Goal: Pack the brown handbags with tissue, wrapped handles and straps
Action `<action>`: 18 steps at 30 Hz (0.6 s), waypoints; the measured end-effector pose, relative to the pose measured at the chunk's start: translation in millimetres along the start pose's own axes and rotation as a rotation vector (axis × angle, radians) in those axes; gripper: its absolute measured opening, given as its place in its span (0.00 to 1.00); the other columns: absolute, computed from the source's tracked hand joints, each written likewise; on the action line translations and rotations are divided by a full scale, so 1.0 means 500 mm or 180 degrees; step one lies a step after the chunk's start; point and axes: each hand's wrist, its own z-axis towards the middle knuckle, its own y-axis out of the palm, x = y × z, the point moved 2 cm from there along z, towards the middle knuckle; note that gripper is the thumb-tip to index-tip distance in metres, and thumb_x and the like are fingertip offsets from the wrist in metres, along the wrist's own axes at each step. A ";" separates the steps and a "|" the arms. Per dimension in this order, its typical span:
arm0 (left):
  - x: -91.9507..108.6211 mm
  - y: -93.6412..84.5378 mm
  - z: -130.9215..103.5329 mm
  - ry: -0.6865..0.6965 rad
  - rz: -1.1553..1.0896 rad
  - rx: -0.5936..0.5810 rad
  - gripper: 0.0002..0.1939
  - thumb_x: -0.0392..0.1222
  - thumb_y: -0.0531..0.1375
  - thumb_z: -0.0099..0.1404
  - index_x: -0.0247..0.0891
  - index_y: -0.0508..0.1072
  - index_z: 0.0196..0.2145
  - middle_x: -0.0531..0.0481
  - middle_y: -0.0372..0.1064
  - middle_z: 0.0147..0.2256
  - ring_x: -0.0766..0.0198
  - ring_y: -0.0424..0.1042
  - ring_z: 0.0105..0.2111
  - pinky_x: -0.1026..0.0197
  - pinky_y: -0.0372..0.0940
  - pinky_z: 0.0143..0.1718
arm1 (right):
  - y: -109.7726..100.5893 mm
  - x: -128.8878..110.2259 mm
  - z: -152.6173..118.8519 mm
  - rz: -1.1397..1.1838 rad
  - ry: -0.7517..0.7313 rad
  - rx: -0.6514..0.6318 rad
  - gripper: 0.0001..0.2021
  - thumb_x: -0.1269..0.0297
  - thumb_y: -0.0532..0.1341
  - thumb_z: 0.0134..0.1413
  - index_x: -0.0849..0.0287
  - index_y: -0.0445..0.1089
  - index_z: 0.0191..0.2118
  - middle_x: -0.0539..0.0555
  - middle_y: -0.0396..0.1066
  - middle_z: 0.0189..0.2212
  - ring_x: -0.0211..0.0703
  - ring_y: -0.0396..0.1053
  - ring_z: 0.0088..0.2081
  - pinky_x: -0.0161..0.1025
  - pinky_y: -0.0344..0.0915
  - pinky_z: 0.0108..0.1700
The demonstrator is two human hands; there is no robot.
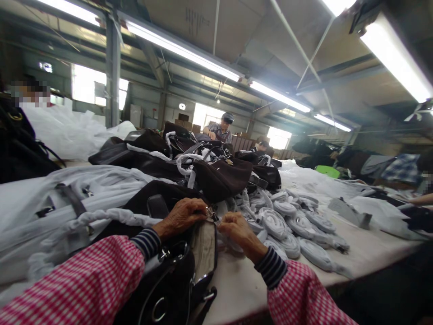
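One black bag [177,286] open, beige lining [203,246] showing inside.

The person's left grip [184,217] pinches metal hardware [212,213] above an open black bag [176,282] with beige lining [201,246]; the right grip [239,232], curled, is just beside. Wrapped coils [274,222] lie on the tabletop [241,285] near heaped dark bags [221,177], a co-worker [221,131] beyond.

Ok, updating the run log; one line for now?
left hand: at metal clasp; right hand: near clasp; dark bag: open; wrapped straps: coiled on table
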 end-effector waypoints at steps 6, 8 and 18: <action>0.003 -0.002 -0.001 0.0048 0.0027 -0.0002 0.04 0.36 0.63 0.66 0.38 0.79 0.35 0.50 0.78 0.41 0.58 0.75 0.44 0.61 0.63 0.48 | 0.003 -0.007 0.016 0.0154 0.0212 -0.0114 0.08 0.69 0.63 0.43 0.61 0.66 0.18 0.46 0.60 0.17 0.35 0.57 0.24 0.33 0.52 0.27; 0.003 -0.003 -0.001 0.0060 0.0039 -0.0014 0.04 0.36 0.63 0.67 0.38 0.79 0.35 0.50 0.78 0.40 0.58 0.75 0.44 0.61 0.62 0.47 | 0.004 -0.013 0.023 0.0200 0.0267 -0.0166 0.08 0.69 0.63 0.42 0.61 0.66 0.18 0.45 0.60 0.16 0.34 0.56 0.23 0.33 0.52 0.27; 0.010 -0.011 -0.009 0.0027 -0.0068 -0.0043 0.05 0.37 0.63 0.66 0.39 0.81 0.37 0.48 0.78 0.41 0.56 0.74 0.44 0.59 0.62 0.48 | 0.002 -0.028 0.029 -0.0263 -0.0097 0.0224 0.07 0.64 0.67 0.44 0.61 0.75 0.22 0.50 0.71 0.21 0.39 0.67 0.28 0.35 0.56 0.31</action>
